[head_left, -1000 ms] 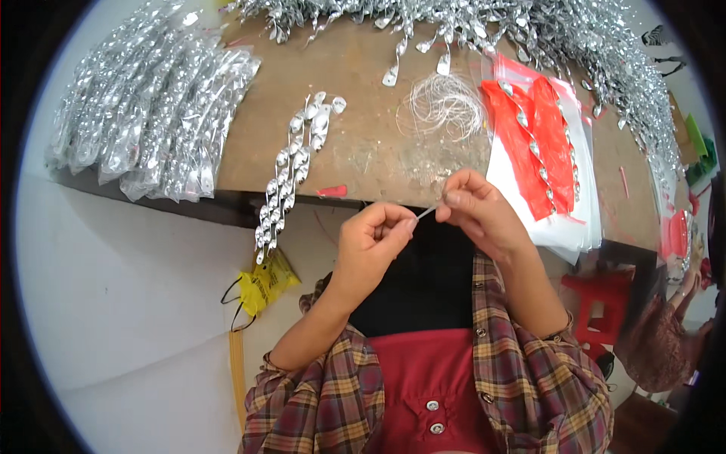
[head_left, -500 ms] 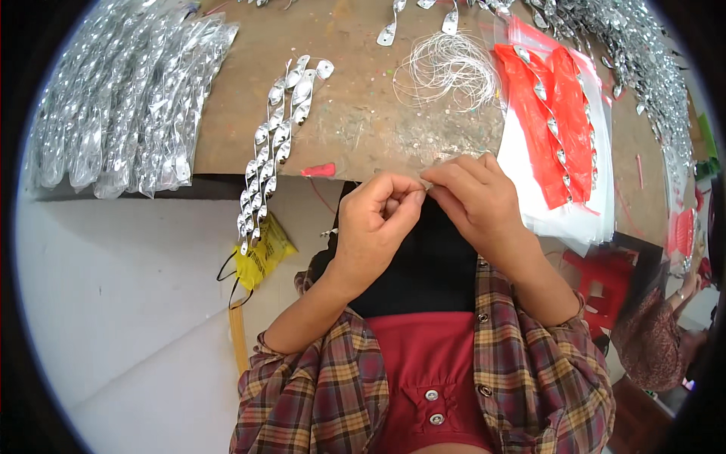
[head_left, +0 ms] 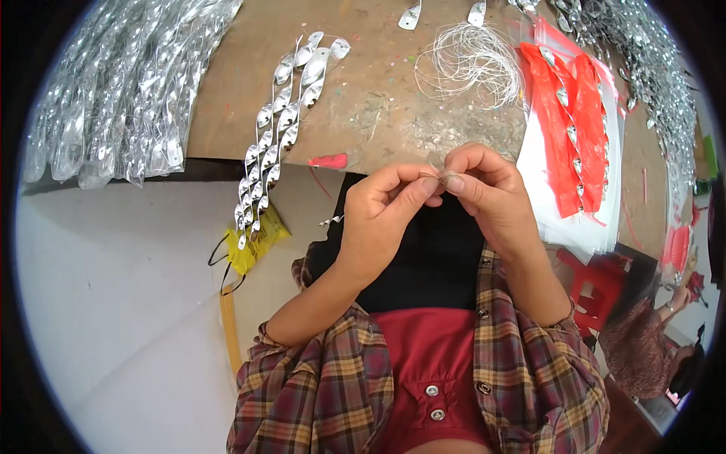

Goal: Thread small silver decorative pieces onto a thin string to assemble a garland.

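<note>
In front of my body, just off the table's edge, both hands meet fingertip to fingertip. My left hand point(head_left: 387, 212) pinches a thin string point(head_left: 432, 168) between thumb and forefinger. My right hand point(head_left: 495, 193) pinches at the same spot, its thumb laid over the string; the rest of it is hidden by the fingers. To the left of my hands, several twisted silver spiral strips point(head_left: 283, 125) lie on the table and hang over its edge. A loose coil of white string point(head_left: 475, 66) rests beyond my right hand.
Clear bags of silver spirals point(head_left: 128, 98) cover the left of the brown table point(head_left: 363, 83). On the right are a red plastic sheet point(head_left: 563, 132) with spirals, white bags point(head_left: 548, 200) and a silver heap point(head_left: 643, 53). A yellow bag point(head_left: 257, 246) hangs below; another person point(head_left: 639, 348) is lower right.
My right hand has turned so its thumb shows on top, and a fine string end now sticks up at the fingertips. The whole view has shifted slightly.
</note>
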Demonstrator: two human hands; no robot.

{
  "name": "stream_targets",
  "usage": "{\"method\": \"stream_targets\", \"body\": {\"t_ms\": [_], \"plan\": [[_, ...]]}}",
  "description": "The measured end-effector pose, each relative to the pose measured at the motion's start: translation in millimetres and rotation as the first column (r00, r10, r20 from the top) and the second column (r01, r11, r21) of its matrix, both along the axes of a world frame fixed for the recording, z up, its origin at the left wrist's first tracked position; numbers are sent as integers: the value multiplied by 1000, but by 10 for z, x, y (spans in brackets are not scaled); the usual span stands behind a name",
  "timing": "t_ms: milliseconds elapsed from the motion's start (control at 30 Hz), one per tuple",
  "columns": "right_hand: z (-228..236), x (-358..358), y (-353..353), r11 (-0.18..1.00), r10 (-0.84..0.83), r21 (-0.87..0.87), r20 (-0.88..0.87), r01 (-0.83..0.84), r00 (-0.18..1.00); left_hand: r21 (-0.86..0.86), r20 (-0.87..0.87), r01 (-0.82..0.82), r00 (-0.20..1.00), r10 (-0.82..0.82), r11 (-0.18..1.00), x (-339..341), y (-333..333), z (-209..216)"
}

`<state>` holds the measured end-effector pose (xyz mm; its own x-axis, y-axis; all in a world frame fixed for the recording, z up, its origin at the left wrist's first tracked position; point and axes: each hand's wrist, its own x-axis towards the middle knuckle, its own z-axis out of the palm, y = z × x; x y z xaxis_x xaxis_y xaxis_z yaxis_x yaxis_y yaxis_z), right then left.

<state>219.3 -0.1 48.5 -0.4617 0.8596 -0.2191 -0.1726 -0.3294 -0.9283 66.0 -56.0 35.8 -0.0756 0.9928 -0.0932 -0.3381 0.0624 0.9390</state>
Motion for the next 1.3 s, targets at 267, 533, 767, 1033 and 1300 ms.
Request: {"method": "stream_targets", "body": {"t_ms": [267,533,767,1033,1300], "plan": [[-34,-1,28,1000,17,7,61,-17,998,-53,151,13,988,-5,999,-11,40,-78],[-10,34,13,998,64,-13,92,-63,994,-118,169,23,986,-2,993,-23,37,-77],[89,141,71,916,-7,381,327,-125,945,-145,-42,48,998,-55,988,-7,-13,-13],[146,21,24,543,-242,774,515,-325,822,129,-535,-45,838,108,991,71,-32,-8],[-9,47,-19,579,-220,801,337,-156,915,-157,215,135,971,-100,978,-57,-12,-25]]}}
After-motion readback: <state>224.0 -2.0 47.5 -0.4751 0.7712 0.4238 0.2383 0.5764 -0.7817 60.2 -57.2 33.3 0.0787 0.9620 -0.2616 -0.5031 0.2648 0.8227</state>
